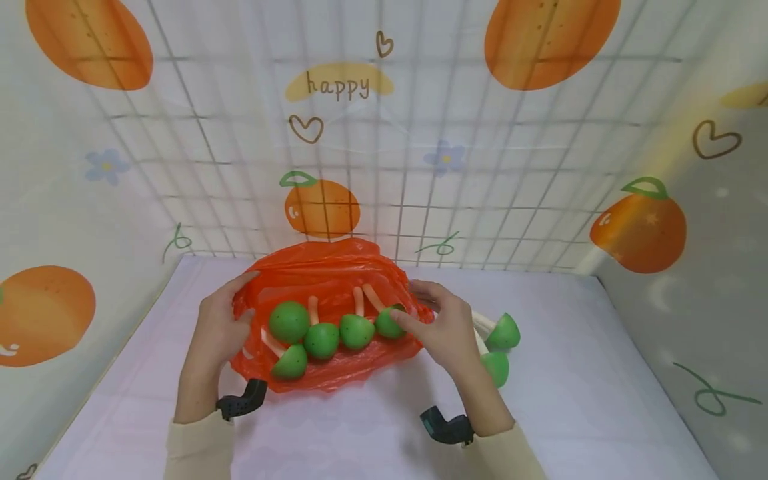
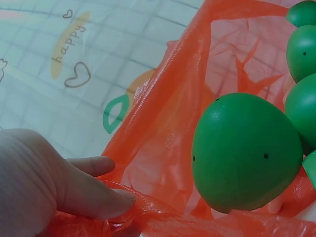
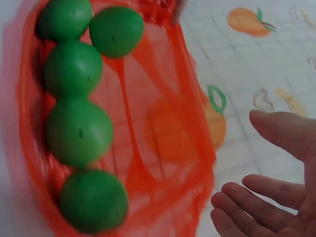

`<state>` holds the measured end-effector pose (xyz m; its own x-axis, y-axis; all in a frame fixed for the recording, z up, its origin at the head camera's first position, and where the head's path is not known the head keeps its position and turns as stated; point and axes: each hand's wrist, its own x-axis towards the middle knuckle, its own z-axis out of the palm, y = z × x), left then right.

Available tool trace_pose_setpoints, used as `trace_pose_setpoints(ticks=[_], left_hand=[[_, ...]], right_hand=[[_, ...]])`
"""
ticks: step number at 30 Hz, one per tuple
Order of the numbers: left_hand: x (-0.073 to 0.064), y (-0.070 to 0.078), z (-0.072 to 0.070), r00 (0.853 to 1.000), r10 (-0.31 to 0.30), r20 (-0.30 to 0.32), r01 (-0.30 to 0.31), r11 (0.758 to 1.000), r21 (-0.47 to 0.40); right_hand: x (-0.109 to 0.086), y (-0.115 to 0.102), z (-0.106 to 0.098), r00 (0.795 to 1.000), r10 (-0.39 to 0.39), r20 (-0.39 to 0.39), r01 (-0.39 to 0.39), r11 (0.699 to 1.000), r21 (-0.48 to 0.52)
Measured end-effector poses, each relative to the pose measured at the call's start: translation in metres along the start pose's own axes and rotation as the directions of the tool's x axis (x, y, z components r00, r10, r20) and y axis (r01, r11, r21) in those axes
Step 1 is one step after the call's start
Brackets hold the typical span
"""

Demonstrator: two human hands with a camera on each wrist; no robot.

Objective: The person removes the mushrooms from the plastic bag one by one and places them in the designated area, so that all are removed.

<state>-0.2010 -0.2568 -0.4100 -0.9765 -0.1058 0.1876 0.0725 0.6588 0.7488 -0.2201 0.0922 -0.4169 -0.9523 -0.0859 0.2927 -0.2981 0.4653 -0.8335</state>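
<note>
A red plastic bag (image 1: 318, 263) lies spread with its mouth open, and several mushroom-shaped pieces (image 1: 289, 323) with green, black-dotted caps and thin stems sit in it. My left hand (image 1: 219, 327) is at the bag's left side; in the left wrist view its thumb and fingers pinch the crumpled film (image 2: 148, 207). Near the bag's right edge is my right hand (image 1: 449, 327), thumb and fingers spread apart. The right wrist view shows this hand (image 3: 271, 197) holding nothing, beside the film.
Two more green-capped pieces, one upper (image 1: 504, 331) and one lower (image 1: 496, 368), lie on the white table (image 1: 576, 400) right of my right hand, the lower one partly hidden by the forearm. A grid behind a printed curtain (image 1: 384, 153) rises at the back.
</note>
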Motion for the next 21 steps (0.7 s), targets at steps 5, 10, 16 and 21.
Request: trace_pose_setpoints(ticks=[5, 10, 16, 21], left_hand=[[0.000, -0.001, 0.001, 1.000, -0.006, -0.006, 0.006, 1.000, 0.007], [0.002, -0.003, 0.002, 1.000, 0.001, -0.014, -0.001, 1.000, 0.011], [0.002, -0.006, 0.002, 1.000, 0.004, -0.018, -0.004, 1.000, 0.014], [0.003, -0.007, 0.001, 1.000, 0.004, -0.022, -0.004, 1.000, 0.005]], right_hand=[[0.004, -0.013, 0.028, 0.999, -0.034, 0.041, 0.033, 0.999, 0.027], [0.007, -0.025, 0.056, 0.996, -0.038, 0.081, 0.034, 0.998, 0.051], [0.011, -0.032, 0.086, 0.986, -0.080, 0.148, 0.070, 0.995, 0.073], [0.016, -0.031, 0.108, 0.977, -0.112, 0.179, 0.095, 0.990, 0.100]])
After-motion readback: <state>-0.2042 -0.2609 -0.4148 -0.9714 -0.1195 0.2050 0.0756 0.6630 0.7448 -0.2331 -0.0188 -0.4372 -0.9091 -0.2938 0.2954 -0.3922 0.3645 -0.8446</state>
